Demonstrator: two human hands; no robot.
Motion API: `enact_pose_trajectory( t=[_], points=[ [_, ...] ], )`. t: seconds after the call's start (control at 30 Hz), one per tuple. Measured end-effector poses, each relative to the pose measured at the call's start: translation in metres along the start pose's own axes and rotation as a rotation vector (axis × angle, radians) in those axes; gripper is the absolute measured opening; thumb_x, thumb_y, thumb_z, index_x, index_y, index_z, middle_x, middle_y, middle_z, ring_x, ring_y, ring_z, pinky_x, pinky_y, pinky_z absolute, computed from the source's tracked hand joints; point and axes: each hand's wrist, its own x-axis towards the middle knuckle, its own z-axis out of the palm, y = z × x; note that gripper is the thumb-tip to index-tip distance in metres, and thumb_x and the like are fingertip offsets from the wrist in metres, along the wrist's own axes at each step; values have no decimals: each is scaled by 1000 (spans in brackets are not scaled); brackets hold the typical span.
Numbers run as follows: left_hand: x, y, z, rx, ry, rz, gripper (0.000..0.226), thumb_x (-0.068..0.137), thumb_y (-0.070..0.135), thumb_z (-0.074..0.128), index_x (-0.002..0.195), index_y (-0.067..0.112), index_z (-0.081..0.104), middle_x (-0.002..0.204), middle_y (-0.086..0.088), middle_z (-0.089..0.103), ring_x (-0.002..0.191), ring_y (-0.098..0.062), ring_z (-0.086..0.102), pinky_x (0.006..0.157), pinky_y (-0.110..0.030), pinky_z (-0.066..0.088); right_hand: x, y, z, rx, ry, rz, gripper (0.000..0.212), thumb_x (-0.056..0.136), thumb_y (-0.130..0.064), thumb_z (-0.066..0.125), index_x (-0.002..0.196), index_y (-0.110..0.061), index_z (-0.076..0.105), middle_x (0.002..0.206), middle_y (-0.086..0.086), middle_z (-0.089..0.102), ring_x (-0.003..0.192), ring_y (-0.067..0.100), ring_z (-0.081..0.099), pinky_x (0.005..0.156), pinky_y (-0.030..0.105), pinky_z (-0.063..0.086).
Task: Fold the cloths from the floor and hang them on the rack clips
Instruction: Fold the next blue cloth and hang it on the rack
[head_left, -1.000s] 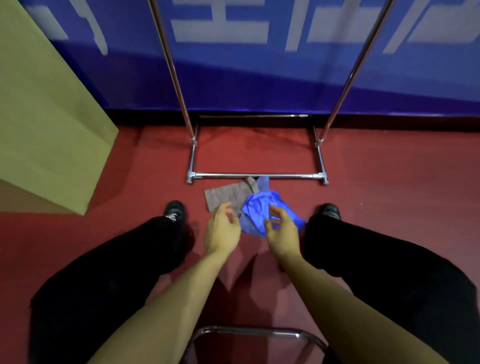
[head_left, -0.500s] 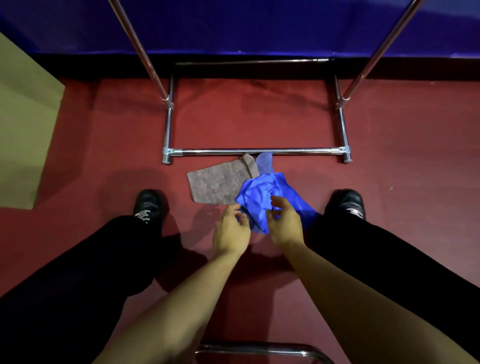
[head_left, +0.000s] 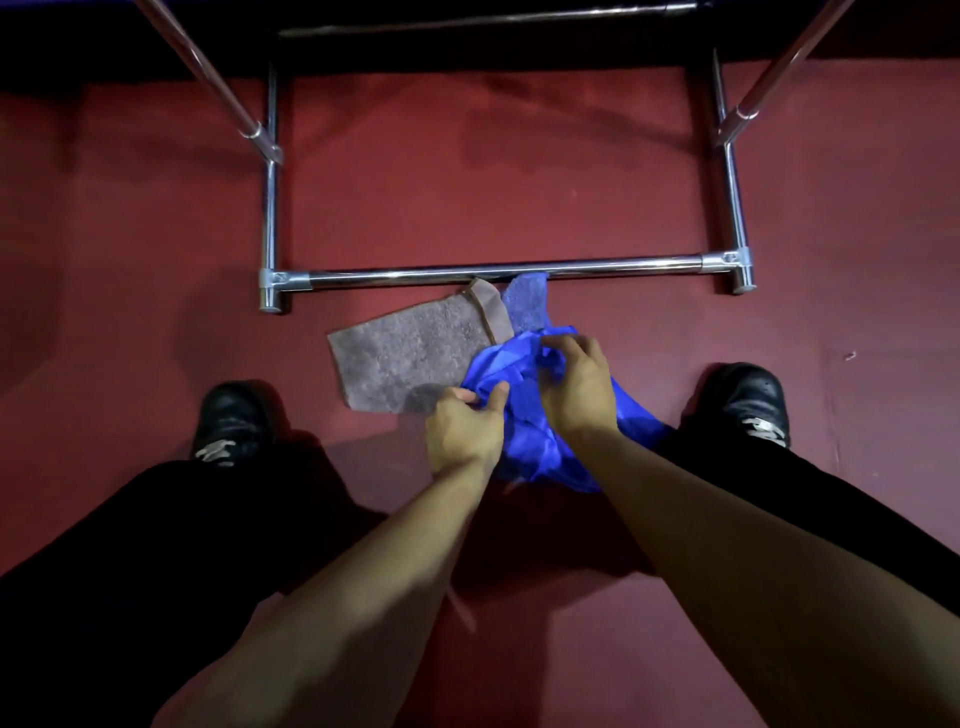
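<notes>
Both hands on crumpled bright blue cloth (head_left: 524, 441), red carpeted floor (head_left: 467, 171)

Left hand (head_left: 465, 428) pinches the blue cloth's left edge, fingers closed on fabric; right hand (head_left: 576, 387) on top, fingers curled into its folds. Cloth lies bunched on floor between two black shoes, overlapping the right end of a flat grey-brown towel (head_left: 410, 358). A dull blue textured cloth (head_left: 527, 306) pokes out behind, touching the chrome rack base bar (head_left: 498, 273)

- Red floor (head_left: 467, 171), matte and faintly blotched;
- Chrome rack base (head_left: 498, 271) standing on it;
- Grey-brown cloth (head_left: 410, 358) lying flat beside crumpled blue cloth (head_left: 524, 441), both just below the front bar;
- Black shoes (head_left: 231, 415) planted either side.
</notes>
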Motion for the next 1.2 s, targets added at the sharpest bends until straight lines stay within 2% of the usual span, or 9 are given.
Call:
enact_pose_trajectory(
  t=[0.1, 0.33, 0.5, 0.6, 0.73, 0.87, 1.0, 1.1, 1.2],
  points=[
    [10, 2, 9, 11, -33, -63, 46, 81, 59, 70, 94, 14, 72, 103, -14, 75, 103, -32, 68, 86, -35, 51, 12, 5, 5, -116, -42, -103, 28, 84, -17, 70, 112, -21, 72, 130, 6, 53, 112, 31, 52, 101, 39, 45],
    [5, 5, 5, -22, 3, 2, 19, 93, 25, 61, 106, 14, 70, 109, -17, 73, 108, -36, 66, 90, -37, 50, 7, -1, -15, -167, -19, -240, 10, 83, -23, 73, 94, -20, 73, 119, -1, 68, 98, 29, 60, 87, 42, 50],
    [-21, 12, -16, -229, -85, 131, 24, 85, 28, 74, 105, 25, 60, 95, 6, 67, 96, -25, 68, 87, -36, 54, -19, -30, -47, -156, -63, -281, 13, 90, -26, 64, 95, -15, 68, 89, 6, 74, 85, 35, 67, 70, 40, 50],
    [-37, 13, -30, -204, -151, 279, 9, 83, 39, 68, 88, 32, 64, 86, 9, 69, 81, -16, 67, 80, -38, 56, -38, -51, -69, -142, -129, -324, 15, 94, -31, 60, 102, -18, 64, 87, 6, 73, 84, 35, 66, 64, 36, 38],
    [-71, 23, -62, -240, -160, 366, 27, 96, 32, 60, 70, 29, 56, 60, 13, 59, 56, 2, 52, 62, -28, 42, -61, -76, -108, -144, -161, -345, 20, 98, -40, 55, 107, -22, 61, 89, 7, 73, 89, 38, 65, 68, 39, 44],
    [-101, 37, -99, -270, -152, 424, 34, 99, 37, 56, 70, 22, 47, 59, 10, 49, 57, -7, 44, 61, -30, 39, -82, -98, -145, -141, -97, -343, 26, 94, -50, 56, 98, -25, 63, 83, 6, 73, 88, 39, 64, 68, 39, 45],
    [-131, 53, -142, -298, -127, 518, 31, 100, 37, 56, 75, 20, 52, 63, 9, 52, 63, -10, 48, 62, -20, 40, -111, -126, -182, -140, -84, -369, 41, 90, -63, 55, 83, -23, 64, 77, 2, 72, 79, 34, 64, 66, 39, 47],
    [-150, 57, -177, -263, -108, 616, 27, 97, 44, 57, 83, 21, 60, 71, 8, 62, 71, -13, 56, 72, -30, 46, -136, -150, -212, -105, -117, -400, 40, 84, -63, 63, 70, -27, 54, 66, -5, 62, 64, 20, 55, 62, 36, 41],
    [-171, 56, -211, -237, -102, 697, 30, 93, 49, 61, 80, 23, 61, 74, 6, 66, 72, -12, 57, 75, -33, 47, -161, -168, -236, 1, -161, -451, 37, 75, -58, 77, 83, -30, 55, 70, -11, 61, 67, 5, 57, 65, 27, 44]
  ],
)
